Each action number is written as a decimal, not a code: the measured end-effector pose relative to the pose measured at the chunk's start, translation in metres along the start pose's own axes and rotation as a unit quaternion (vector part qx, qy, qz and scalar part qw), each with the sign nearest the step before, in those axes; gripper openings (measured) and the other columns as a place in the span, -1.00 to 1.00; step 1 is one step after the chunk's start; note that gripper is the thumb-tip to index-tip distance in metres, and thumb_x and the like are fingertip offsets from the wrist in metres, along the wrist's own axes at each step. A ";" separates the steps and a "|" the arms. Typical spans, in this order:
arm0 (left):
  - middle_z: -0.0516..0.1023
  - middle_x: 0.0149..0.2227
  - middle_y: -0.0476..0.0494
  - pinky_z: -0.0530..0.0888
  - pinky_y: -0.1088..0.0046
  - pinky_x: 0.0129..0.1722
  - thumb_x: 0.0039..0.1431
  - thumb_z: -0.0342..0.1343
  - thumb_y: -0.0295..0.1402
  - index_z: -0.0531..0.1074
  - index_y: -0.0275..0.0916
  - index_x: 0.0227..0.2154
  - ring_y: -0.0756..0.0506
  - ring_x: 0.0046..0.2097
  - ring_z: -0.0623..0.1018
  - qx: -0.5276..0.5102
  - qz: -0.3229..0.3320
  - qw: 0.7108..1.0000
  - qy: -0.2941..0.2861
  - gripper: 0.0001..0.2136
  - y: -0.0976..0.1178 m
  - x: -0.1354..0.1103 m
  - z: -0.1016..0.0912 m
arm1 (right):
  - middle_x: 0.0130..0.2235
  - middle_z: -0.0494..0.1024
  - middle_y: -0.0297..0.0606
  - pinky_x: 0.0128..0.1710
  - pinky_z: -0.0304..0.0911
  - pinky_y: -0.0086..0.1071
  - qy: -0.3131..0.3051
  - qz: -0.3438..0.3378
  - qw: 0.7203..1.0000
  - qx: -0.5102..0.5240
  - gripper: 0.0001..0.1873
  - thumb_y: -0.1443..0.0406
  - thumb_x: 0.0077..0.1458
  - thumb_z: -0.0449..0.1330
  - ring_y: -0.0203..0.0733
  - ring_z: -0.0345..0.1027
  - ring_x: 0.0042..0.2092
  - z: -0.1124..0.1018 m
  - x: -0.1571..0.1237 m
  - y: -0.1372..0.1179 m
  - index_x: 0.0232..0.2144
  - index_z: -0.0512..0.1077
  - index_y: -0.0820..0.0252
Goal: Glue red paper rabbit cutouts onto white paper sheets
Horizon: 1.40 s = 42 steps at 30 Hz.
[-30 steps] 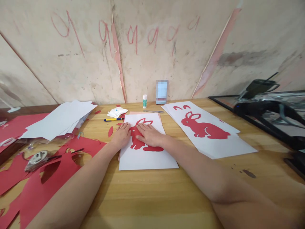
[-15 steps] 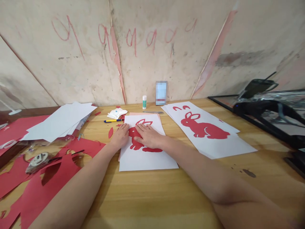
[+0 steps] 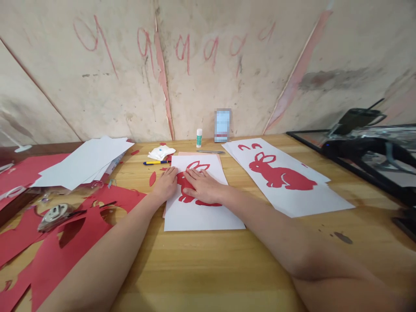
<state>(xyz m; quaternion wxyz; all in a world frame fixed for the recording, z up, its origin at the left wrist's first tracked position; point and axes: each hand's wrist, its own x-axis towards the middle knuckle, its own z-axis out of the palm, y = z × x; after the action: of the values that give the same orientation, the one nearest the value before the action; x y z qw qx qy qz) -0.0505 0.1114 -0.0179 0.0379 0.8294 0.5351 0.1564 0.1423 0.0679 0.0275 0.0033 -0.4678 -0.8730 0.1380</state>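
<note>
A red paper rabbit cutout (image 3: pixel 208 202) lies flat on a white sheet (image 3: pixel 201 220) in front of me, partly hidden beneath my hands. My right hand (image 3: pixel 203 185) rests flat across the rabbit's head and body, fingers stretched out. Along the sheet's left edge lies my left hand (image 3: pixel 166 184), its fingers extended and its tips by the rabbit's face. Neither hand holds anything. A pinkish sheet (image 3: pixel 222 163) shows under the white one. To the right, a second red rabbit cutout (image 3: pixel 289 175) lies on white paper (image 3: pixel 302 206), with two small curved red pieces above it.
Behind the sheet stand a glue stick (image 3: pixel 199 138) and a phone (image 3: pixel 222 125) against the wall. A pen (image 3: pixel 156 163) and a crumpled white tissue (image 3: pixel 161 152) lie left of them. Red paper scraps (image 3: pixel 65 260), a tape measure (image 3: pixel 56 216) and stacked white sheets (image 3: pixel 86 162) cover the left side.
The view has shifted slightly, so everything sits a little to the right. Both hands stay pressed in the same places on the sheet and rabbit.
</note>
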 end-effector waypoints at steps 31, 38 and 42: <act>0.41 0.10 -0.29 0.26 0.16 0.13 0.22 -0.16 -0.59 0.32 -0.24 -0.01 -0.21 0.19 0.34 0.033 -0.017 0.999 -0.017 -0.66 0.019 -0.007 -0.009 | 0.38 0.03 0.00 0.36 -0.18 -0.12 0.149 -0.002 0.977 0.154 -0.17 -0.13 0.29 -0.28 -0.06 -0.13 0.40 -0.007 0.014 0.020 0.35 0.04 0.34; 0.40 0.09 -0.30 0.27 0.15 0.11 0.22 -0.14 -0.59 0.33 -0.26 -0.03 -0.24 0.18 0.34 0.033 -0.023 0.999 -0.021 -0.69 0.022 -0.010 -0.012 | 0.38 0.04 0.00 0.36 -0.18 -0.06 0.072 -0.012 0.996 0.053 -0.23 -0.07 0.31 -0.23 -0.01 -0.15 0.40 -0.027 -0.002 0.013 0.34 0.05 0.33; 0.42 0.08 -0.30 0.28 0.14 0.09 0.24 -0.16 -0.58 0.34 -0.25 -0.07 -0.24 0.18 0.34 0.027 -0.022 0.999 -0.016 -0.72 0.021 -0.011 -0.012 | 0.42 -0.12 -0.05 0.37 -0.25 0.00 0.029 -0.038 0.999 0.015 -0.21 -0.09 0.31 -0.27 0.01 -0.31 0.42 -0.014 -0.038 0.001 0.39 -0.08 0.28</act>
<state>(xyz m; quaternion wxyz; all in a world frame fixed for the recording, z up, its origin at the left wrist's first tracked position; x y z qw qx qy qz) -0.0395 0.0917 -0.0040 0.0274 0.8204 0.5567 0.1275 0.1667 0.0403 0.0450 0.0414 -0.4382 -0.8873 0.1374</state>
